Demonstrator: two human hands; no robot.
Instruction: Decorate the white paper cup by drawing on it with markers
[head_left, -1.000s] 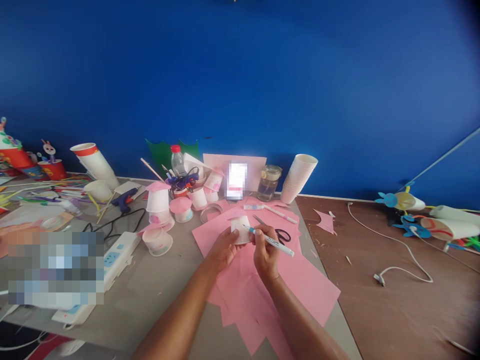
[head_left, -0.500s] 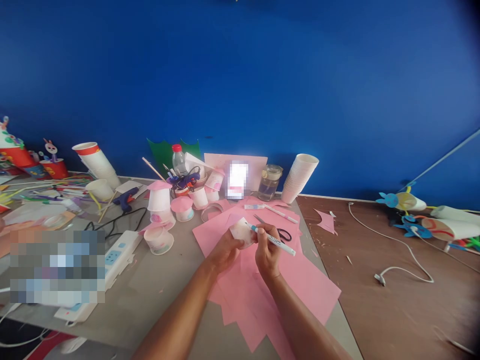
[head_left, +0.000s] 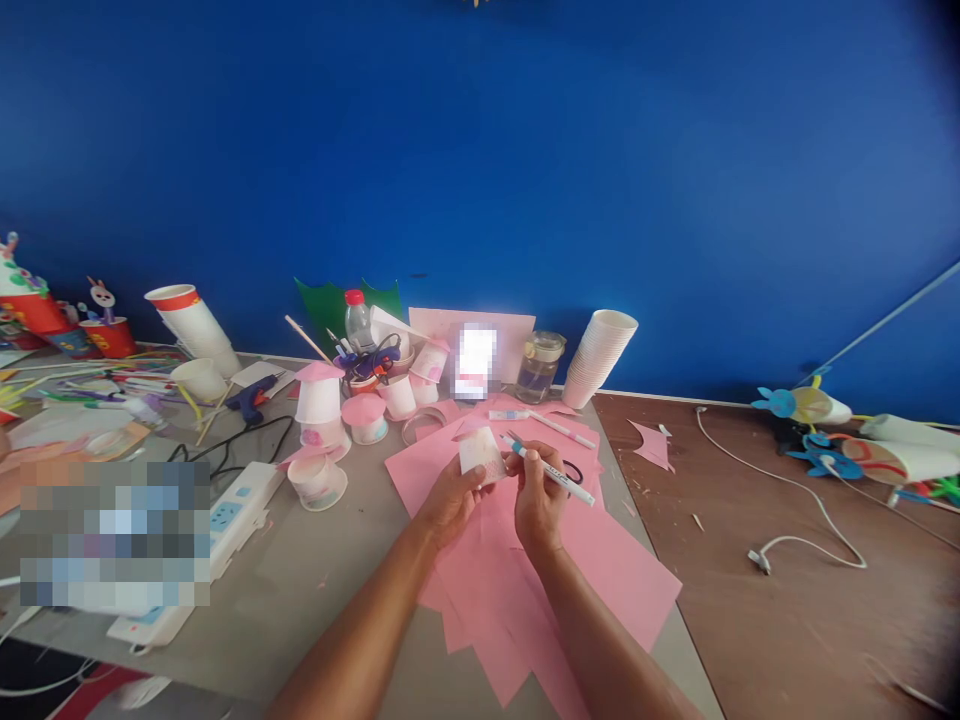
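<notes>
My left hand [head_left: 451, 500] is closed on a small white paper cup [head_left: 480, 452] with faint pink marks on its side, held above the pink paper sheets [head_left: 615, 570]. In my right hand [head_left: 537, 508] a white and blue marker [head_left: 571, 487] is gripped like a pen, its tip just right of the cup and seemingly apart from it. Black-handled scissors [head_left: 574, 472] lie behind my right hand, mostly hidden. Beyond them are another marker [head_left: 510, 414] and a pale pen-like stick [head_left: 562, 428] on the paper.
Pink-topped paper cups [head_left: 318, 395] stand to the left, near a blue glue gun [head_left: 253, 398] and a white power strip [head_left: 232, 515]. At the back are a blurred bright screen [head_left: 475, 360], a glass jar [head_left: 538, 367] and stacked cups [head_left: 598, 358]. A white cable [head_left: 806, 485] crosses the brown surface.
The cup has turned in my left hand, so more of its patterned side shows. My right hand has shifted slightly right and down, drawing the marker tip away from the cup.
</notes>
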